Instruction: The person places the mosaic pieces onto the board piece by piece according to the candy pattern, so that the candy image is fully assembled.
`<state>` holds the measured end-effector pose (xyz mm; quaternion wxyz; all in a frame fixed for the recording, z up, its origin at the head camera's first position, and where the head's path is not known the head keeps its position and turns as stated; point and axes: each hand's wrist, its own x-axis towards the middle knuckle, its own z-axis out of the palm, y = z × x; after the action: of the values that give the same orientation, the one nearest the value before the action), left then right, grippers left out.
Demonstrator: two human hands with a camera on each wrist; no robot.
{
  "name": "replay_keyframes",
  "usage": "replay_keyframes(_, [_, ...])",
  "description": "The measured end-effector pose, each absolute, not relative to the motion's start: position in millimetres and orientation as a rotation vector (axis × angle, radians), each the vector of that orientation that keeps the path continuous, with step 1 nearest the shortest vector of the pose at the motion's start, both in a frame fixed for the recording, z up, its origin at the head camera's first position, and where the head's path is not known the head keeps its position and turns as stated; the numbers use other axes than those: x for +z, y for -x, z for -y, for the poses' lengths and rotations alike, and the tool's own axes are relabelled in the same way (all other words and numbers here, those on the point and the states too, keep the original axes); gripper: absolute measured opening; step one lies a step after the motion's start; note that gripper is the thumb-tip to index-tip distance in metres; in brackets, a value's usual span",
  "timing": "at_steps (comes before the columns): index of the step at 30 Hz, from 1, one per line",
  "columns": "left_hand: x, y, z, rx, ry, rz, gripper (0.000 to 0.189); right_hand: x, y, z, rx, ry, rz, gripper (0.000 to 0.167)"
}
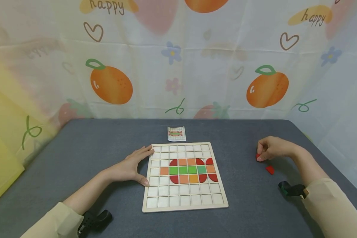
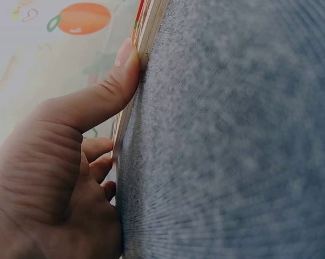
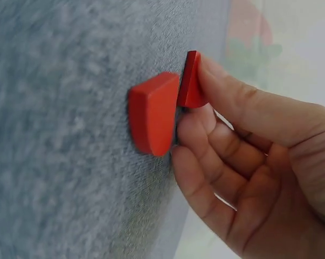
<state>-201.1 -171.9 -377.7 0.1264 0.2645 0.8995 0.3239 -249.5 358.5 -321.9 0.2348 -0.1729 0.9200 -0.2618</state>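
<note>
My left hand (image 1: pixel 130 165) lies at the left side of a white wooden grid board (image 1: pixel 163 201). Its thumb (image 2: pixel 127 62) touches the board's edge, and the fingers reach the upper left corner. Colored tiles fill several middle cells: green squares (image 1: pixel 182 170), orange squares (image 1: pixel 164 171) and dark red quarter-round tiles (image 1: pixel 174 179). Off to the right, my right hand (image 1: pixel 272 147) pinches a red quarter-round tile (image 3: pixel 192 86) between thumb and fingers, close to the tabletop. Another red quarter-round tile (image 3: pixel 154 116) lies on the table beside it.
A small printed card (image 1: pixel 176 134) with a candy-like grid pattern lies just behind the board. The dark grey table (image 1: pixel 113 205) ends at a fruit-print curtain (image 1: pixel 178 82) at the back. Black wrist straps (image 1: pixel 96 221) sit below both forearms.
</note>
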Motion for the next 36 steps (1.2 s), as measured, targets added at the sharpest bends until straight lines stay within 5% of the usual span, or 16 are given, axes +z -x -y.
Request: replay_keyframes(36, [-377.8,201.5,172.6,0.938,-0.758,-2.620,0.116,-319.6,253.4,-260.9,-0.933,0.688,-2.646,0.014])
